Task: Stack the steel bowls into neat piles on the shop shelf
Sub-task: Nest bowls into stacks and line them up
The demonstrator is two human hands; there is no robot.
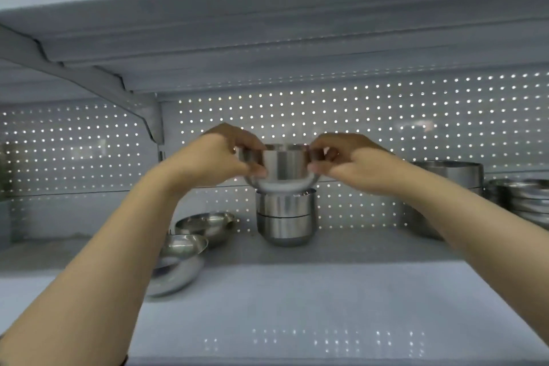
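I hold a deep steel bowl (283, 168) upright with both hands, just above a pile of two like bowls (285, 217) at the back middle of the shelf (326, 300). Its base sits right over the pile's top rim; whether they touch I cannot tell. My left hand (221, 157) pinches the bowl's left rim, thumb on the outer wall. My right hand (347, 160) pinches the right rim the same way.
Three shallow steel bowls (184, 246) lie loose at the left, overlapping, partly behind my left forearm. A wide bowl pile (451, 175) and a lower pile (523, 199) stand at the right. A pegboard wall backs the shelf; another shelf hangs overhead.
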